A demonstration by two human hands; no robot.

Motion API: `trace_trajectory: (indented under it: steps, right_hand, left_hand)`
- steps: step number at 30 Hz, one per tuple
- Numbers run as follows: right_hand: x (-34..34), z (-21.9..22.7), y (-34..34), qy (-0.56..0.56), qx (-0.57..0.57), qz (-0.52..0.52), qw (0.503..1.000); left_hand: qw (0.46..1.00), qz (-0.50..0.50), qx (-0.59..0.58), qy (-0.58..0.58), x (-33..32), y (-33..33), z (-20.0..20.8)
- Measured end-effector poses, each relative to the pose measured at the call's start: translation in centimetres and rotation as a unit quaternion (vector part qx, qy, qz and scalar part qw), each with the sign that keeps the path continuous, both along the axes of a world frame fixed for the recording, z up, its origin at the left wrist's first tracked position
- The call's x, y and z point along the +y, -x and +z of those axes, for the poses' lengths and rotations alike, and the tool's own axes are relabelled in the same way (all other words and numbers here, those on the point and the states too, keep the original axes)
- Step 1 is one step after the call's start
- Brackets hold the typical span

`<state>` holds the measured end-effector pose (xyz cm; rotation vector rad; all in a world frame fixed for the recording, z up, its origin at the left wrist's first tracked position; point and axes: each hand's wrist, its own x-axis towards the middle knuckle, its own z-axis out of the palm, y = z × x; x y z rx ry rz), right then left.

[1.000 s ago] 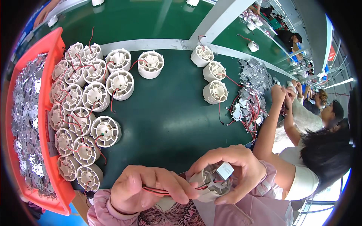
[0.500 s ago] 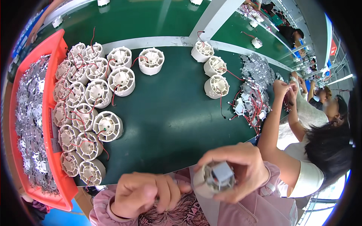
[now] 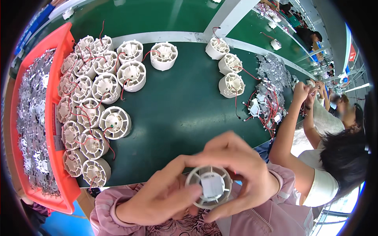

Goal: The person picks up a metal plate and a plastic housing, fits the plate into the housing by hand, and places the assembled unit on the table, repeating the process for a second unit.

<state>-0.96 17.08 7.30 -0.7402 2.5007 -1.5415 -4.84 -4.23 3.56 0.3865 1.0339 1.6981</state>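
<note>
A round white plastic housing (image 3: 225, 184) with spokes is held close to my body, its open face turned up. A pale grey square piece (image 3: 213, 188) sits in its middle. My left hand (image 3: 161, 192) is closed round the housing's left side, with the thumb at the edge of the square piece. From the right, my right hand (image 3: 246, 167) curves its fingers round the far side and its thumb along the near side. A bit of red shows beside the housing near my right palm. The underside of the housing is hidden.
Similar white housings (image 3: 106, 88) with red wires crowd the green table's left; several more stand farther right. A red crate (image 3: 59, 157) of grey metal pieces lines the left edge. Red-wired parts (image 3: 267, 106) lie piled at right, near a co-worker's arm (image 3: 285, 126).
My left hand, apart from the housing before, now grips it too. My right hand has brought the housing left and turned its face upward. The view has shifted slightly.
</note>
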Motion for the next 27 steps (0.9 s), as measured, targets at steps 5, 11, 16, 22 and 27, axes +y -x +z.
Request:
trace_trajectory:
  steps: [5, 11, 16, 22, 27]
  right_hand:
    - [-1.0, -0.9, -0.7, 0.310, -0.363, -0.121, 0.870]
    - [-1.1, -0.1, -0.2, 0.403, -0.570, -0.038, 0.715]
    - [-0.7, -1.9, -1.0, 0.456, -0.564, -0.023, 0.688]
    - [-0.3, -2.3, 0.2, 0.321, -0.354, -0.033, 0.878]
    - [-0.8, 0.8, 1.8, -0.114, 0.051, 0.044, 0.991]
  left_hand:
    - [0.986, 0.035, -0.142, -0.074, -0.1, -0.1, -0.8]
    - [0.980, 0.078, -0.136, -0.125, 0.4, -0.8, -0.9]
    - [0.977, 0.115, -0.146, -0.104, 0.9, -1.7, -0.7]
    - [0.992, 0.105, 0.067, -0.011, 0.7, -1.0, -1.3]
    - [0.934, 0.183, 0.290, 0.099, 0.5, -1.7, -1.6]
